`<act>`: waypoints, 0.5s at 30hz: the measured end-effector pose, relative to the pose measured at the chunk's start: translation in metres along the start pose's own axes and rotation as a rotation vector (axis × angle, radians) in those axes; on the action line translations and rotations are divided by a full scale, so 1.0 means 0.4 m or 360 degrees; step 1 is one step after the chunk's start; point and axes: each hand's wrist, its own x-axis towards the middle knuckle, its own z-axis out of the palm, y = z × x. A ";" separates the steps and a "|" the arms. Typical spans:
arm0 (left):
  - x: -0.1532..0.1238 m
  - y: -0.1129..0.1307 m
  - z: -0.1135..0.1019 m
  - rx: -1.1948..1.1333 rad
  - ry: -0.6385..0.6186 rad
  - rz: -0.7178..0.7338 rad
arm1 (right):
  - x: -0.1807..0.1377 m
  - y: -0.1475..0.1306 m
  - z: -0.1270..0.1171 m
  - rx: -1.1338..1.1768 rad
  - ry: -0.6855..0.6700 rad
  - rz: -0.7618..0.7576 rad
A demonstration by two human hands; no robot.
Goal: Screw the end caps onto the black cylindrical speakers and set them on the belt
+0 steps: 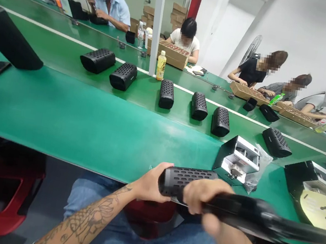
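Note:
My left hand (pixel 153 181) grips the left end of a black perforated housing (pixel 182 176), which looks like a speaker shell, at the table's front edge. My right hand (pixel 208 195) is closed around a long black electric screwdriver (pixel 241 212), blurred by motion. Its body stretches off to the right, and its front end is at the housing's near side; the right hand hides part of the housing. Whether the tip touches the housing I cannot tell. Just behind the housing stands a small black-and-silver screw feeder (pixel 237 160).
Several similar black housings (pixel 166 93) stand along the green bench (pixel 89 118). A yellow-labelled bottle (pixel 161 66) stands by a white post (pixel 157 22). At right are a second boxed device (pixel 311 178) and a yellow sheet (pixel 322 209) with small dark parts. Co-workers sit opposite.

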 end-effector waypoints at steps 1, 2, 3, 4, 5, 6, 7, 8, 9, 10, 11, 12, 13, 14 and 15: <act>0.010 -0.010 -0.011 -0.0021 0.0061 -0.0062 | 0.012 -0.035 -0.020 0.0032 0.0095 -0.0093; 0.030 -0.022 -0.020 -0.0033 0.0153 -0.0119 | 0.021 -0.068 -0.044 0.0048 0.0205 -0.0171; 0.062 -0.033 -0.026 -0.0042 0.0275 -0.0167 | 0.026 -0.096 -0.069 0.0050 0.0320 -0.0224; 0.110 -0.043 -0.030 -0.0050 0.0425 -0.0205 | 0.029 -0.117 -0.095 0.0043 0.0430 -0.0252; 0.174 -0.051 -0.030 -0.0056 0.0598 -0.0236 | 0.029 -0.129 -0.120 0.0034 0.0514 -0.0253; 0.253 -0.057 -0.028 -0.0057 0.0780 -0.0274 | 0.027 -0.132 -0.141 0.0032 0.0565 -0.0231; 0.344 -0.061 -0.022 -0.0048 0.0971 -0.0323 | 0.025 -0.128 -0.158 0.0043 0.0588 -0.0201; 0.443 -0.062 -0.015 -0.0024 0.1152 -0.0411 | 0.021 -0.117 -0.170 0.0060 0.0605 -0.0152; 0.545 -0.061 -0.006 0.0022 0.1312 -0.0541 | 0.016 -0.102 -0.179 0.0079 0.0626 -0.0092; 0.646 -0.061 0.003 0.0081 0.1440 -0.0681 | 0.009 -0.086 -0.184 0.0103 0.0651 -0.0036; 0.740 -0.061 0.012 0.0113 0.1497 -0.0747 | 0.000 -0.070 -0.188 0.0131 0.0684 0.0025; 0.824 -0.064 0.019 0.0137 0.1531 -0.0798 | -0.011 -0.057 -0.191 0.0158 0.0721 0.0080; 0.895 -0.070 0.026 0.0159 0.1552 -0.0848 | -0.025 -0.046 -0.195 0.0179 0.0755 0.0130; 0.953 -0.079 0.032 0.0177 0.1557 -0.0886 | -0.041 -0.038 -0.200 0.0189 0.0787 0.0176; 0.996 -0.091 0.037 0.0197 0.1558 -0.0926 | -0.059 -0.033 -0.206 0.0190 0.0820 0.0217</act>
